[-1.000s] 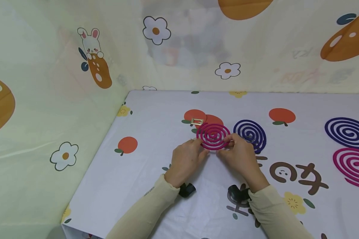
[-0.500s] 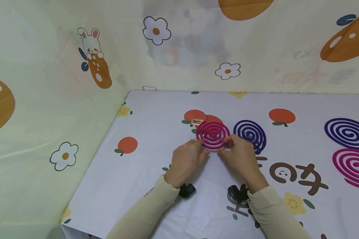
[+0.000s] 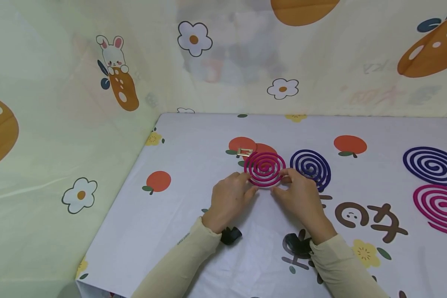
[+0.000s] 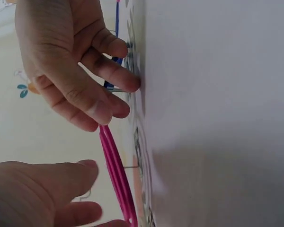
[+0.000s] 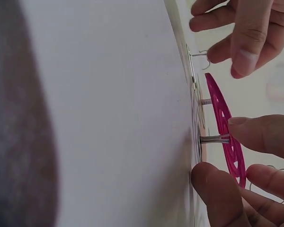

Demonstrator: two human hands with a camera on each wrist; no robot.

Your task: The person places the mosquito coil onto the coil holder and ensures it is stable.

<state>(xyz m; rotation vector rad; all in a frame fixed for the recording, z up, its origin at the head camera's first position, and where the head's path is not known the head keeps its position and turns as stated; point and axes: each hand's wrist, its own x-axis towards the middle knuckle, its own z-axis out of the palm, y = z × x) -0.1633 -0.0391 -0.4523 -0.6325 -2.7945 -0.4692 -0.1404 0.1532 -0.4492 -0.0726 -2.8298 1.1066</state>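
Observation:
A pink mosquito coil (image 3: 264, 184) sits in front of me, tilted higher on its right side. In the right wrist view, a thin metal stand (image 3: 244, 152) (image 5: 213, 139) stands under the coil (image 5: 221, 113), its prong reaching up to it. My right hand (image 3: 301, 194) holds the coil's right rim, index finger on top and thumb low near the table. To the left is my left hand (image 3: 229, 198), its fingertips close by the rim. The right wrist view shows a gap between this left hand (image 5: 255, 38) and the coil.
A dark blue coil (image 3: 311, 153) lies right behind my right hand. Further right are another blue coil (image 3: 432, 165) and a pink coil (image 3: 441, 207). The white printed tablecloth (image 3: 193, 153) ends at a left edge, with patterned curtains (image 3: 227, 70) behind.
The pink coil has shifted slightly away from me. My left hand has drawn back a little to the left, while the right hand stays at the rim.

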